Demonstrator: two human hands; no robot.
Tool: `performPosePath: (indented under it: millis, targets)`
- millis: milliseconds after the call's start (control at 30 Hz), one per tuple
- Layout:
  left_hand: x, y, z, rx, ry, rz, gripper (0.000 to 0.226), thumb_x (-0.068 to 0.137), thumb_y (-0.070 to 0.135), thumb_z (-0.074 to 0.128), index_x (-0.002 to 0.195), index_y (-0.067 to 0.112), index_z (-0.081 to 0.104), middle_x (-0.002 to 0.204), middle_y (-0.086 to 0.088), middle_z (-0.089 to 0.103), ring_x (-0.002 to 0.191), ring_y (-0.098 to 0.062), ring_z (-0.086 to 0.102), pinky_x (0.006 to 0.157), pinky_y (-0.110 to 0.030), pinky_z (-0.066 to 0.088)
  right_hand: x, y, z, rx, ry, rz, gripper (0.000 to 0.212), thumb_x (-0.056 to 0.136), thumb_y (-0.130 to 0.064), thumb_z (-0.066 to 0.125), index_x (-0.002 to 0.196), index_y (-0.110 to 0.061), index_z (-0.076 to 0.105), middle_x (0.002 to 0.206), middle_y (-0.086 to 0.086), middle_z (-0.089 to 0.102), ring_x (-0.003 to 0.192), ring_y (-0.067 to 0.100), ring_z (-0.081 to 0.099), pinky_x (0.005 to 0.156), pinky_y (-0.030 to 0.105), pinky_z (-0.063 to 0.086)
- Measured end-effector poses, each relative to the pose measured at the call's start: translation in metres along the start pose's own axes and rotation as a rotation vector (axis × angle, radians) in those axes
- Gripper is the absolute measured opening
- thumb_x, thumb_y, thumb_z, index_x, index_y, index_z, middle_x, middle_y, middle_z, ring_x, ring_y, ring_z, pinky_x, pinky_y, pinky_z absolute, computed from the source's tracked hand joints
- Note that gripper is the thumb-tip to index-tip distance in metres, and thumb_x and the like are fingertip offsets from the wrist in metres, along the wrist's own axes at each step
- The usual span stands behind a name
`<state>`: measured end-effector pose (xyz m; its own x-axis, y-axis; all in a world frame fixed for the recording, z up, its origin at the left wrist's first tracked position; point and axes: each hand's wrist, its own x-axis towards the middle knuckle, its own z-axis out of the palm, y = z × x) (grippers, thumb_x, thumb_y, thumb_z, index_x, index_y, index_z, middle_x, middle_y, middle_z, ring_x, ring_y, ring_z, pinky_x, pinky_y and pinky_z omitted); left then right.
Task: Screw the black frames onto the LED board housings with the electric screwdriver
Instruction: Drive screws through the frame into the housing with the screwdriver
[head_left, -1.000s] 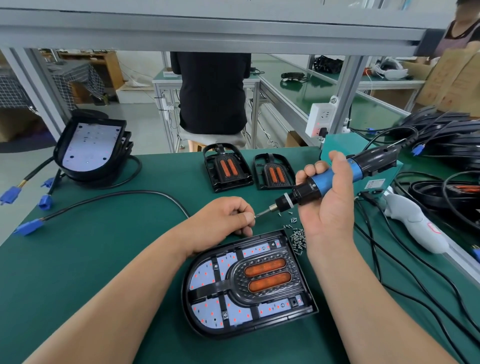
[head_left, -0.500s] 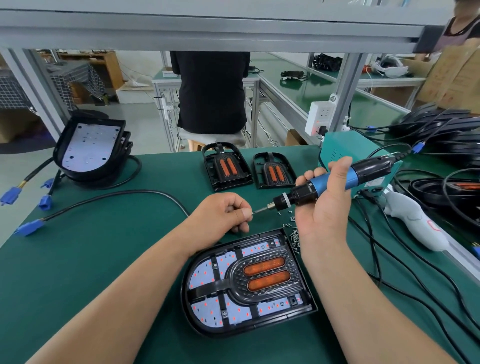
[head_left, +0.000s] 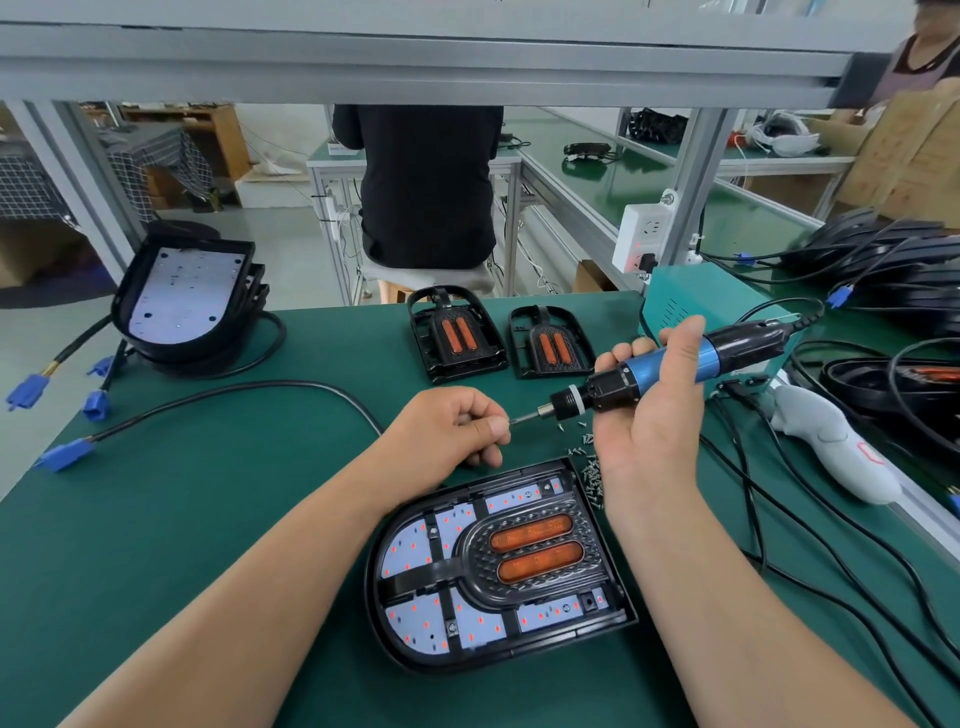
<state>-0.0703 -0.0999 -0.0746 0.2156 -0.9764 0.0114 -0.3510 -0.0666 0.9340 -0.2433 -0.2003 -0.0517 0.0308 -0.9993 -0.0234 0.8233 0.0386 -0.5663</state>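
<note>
An LED board housing (head_left: 498, 649) lies on the green mat in front of me, with a black frame (head_left: 524, 558) with two orange lenses seated in it. My right hand (head_left: 649, 431) grips the blue and black electric screwdriver (head_left: 670, 366), held nearly level above the mat with its bit pointing left. My left hand (head_left: 457, 426) pinches at the bit's tip, fingers curled; a screw there is too small to see. Loose screws (head_left: 592, 478) lie by the housing's far right corner.
Two spare black frames (head_left: 457, 335) (head_left: 550, 345) lie at the back of the mat. Stacked housings (head_left: 192, 301) with blue-plugged cables sit at the back left. A teal box (head_left: 691, 296), a white tool (head_left: 831, 447) and coiled black cables (head_left: 883, 384) fill the right side.
The screwdriver has tilted flatter and dropped slightly, its bit staying at my left fingertips. My left hand has shifted a little left and up. The housing has not moved.
</note>
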Motion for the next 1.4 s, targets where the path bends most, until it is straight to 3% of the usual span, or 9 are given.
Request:
performPosePath:
  millis: [133, 300, 467, 600, 700, 767, 900, 1033, 1400]
  targets:
    - [0.0, -0.001, 0.0, 0.006, 0.009, -0.005, 0.01, 0.1, 0.012, 0.07, 0.091, 0.013, 0.074, 0.073, -0.004, 0.078, 0.068, -0.007, 0.068, 0.071, -0.021, 0.058, -0.001, 0.001, 0.0, -0.012, -0.016, -0.01, 0.046, 0.101, -0.046, 0.07, 0.13, -0.013, 0.055, 0.083, 0.0, 0.058, 0.078, 0.017, 0.058, 0.084, 0.034, 0.054]
    - [-0.001, -0.003, -0.002, -0.04, -0.013, 0.016, 0.009, 0.1, 0.019, 0.072, 0.093, 0.014, 0.076, 0.08, -0.008, 0.079, 0.073, -0.011, 0.069, 0.074, -0.024, 0.058, 0.001, 0.001, -0.002, 0.012, 0.002, 0.001, 0.043, 0.1, -0.047, 0.07, 0.122, -0.013, 0.053, 0.081, 0.0, 0.058, 0.077, 0.017, 0.057, 0.085, 0.035, 0.054]
    - [-0.003, -0.002, -0.01, -0.285, -0.015, 0.027, 0.02, 0.107, 0.024, 0.059, 0.12, 0.013, 0.071, 0.107, -0.011, 0.079, 0.093, -0.022, 0.076, 0.082, -0.031, 0.058, 0.004, -0.005, -0.004, 0.05, 0.022, 0.009, 0.044, 0.098, -0.048, 0.072, 0.117, -0.013, 0.054, 0.083, 0.001, 0.059, 0.078, 0.018, 0.059, 0.085, 0.035, 0.057]
    - [-0.013, 0.008, -0.025, -0.182, 0.047, 0.058, 0.021, 0.094, 0.036, 0.068, 0.103, 0.02, 0.079, 0.098, -0.005, 0.079, 0.083, -0.016, 0.072, 0.068, -0.025, 0.055, 0.007, -0.012, -0.004, 0.074, 0.031, -0.001, 0.042, 0.1, -0.047, 0.071, 0.117, -0.013, 0.053, 0.082, 0.001, 0.058, 0.076, 0.018, 0.059, 0.083, 0.035, 0.057]
    - [-0.025, 0.015, -0.034, -0.062, -0.081, 0.017, 0.033, 0.082, 0.05, 0.075, 0.095, 0.02, 0.08, 0.085, 0.001, 0.074, 0.073, -0.011, 0.064, 0.061, -0.022, 0.049, 0.007, -0.015, -0.003, 0.093, 0.037, 0.004, 0.039, 0.1, -0.045, 0.072, 0.114, -0.013, 0.054, 0.08, 0.0, 0.059, 0.073, 0.017, 0.059, 0.08, 0.034, 0.056]
    - [-0.033, 0.018, -0.034, -0.022, -0.2, -0.015, 0.038, 0.081, 0.052, 0.077, 0.099, 0.018, 0.08, 0.088, 0.001, 0.075, 0.077, -0.011, 0.064, 0.066, -0.021, 0.051, 0.006, -0.017, -0.002, 0.108, 0.04, 0.015, 0.036, 0.1, -0.042, 0.072, 0.111, -0.013, 0.055, 0.079, 0.001, 0.058, 0.071, 0.017, 0.059, 0.076, 0.033, 0.056]
    - [-0.046, 0.018, -0.029, 0.089, -0.31, -0.02, 0.029, 0.087, 0.043, 0.078, 0.108, 0.024, 0.08, 0.107, 0.0, 0.08, 0.097, -0.011, 0.073, 0.093, -0.029, 0.058, 0.003, -0.022, -0.001, 0.131, 0.035, 0.036, 0.031, 0.1, -0.039, 0.072, 0.106, -0.013, 0.056, 0.078, 0.001, 0.057, 0.068, 0.017, 0.059, 0.071, 0.032, 0.055]
    - [-0.051, 0.014, -0.027, 0.112, -0.271, -0.017, 0.028, 0.088, 0.042, 0.078, 0.112, 0.028, 0.08, 0.109, 0.003, 0.08, 0.106, -0.018, 0.075, 0.101, -0.038, 0.058, -0.002, -0.032, -0.005, 0.153, -0.002, 0.037, 0.029, 0.101, -0.037, 0.071, 0.105, -0.013, 0.055, 0.077, 0.002, 0.055, 0.067, 0.018, 0.056, 0.072, 0.032, 0.053]
    - [-0.051, 0.003, -0.028, 0.18, -0.07, 0.026, 0.019, 0.097, 0.03, 0.073, 0.111, 0.041, 0.081, 0.105, 0.022, 0.079, 0.099, 0.002, 0.073, 0.092, -0.023, 0.051, -0.019, -0.052, -0.016, 0.076, -0.24, 0.078, 0.023, 0.105, -0.04, 0.06, 0.102, -0.017, 0.056, 0.077, -0.005, 0.048, 0.063, 0.009, 0.05, 0.062, 0.023, 0.048]
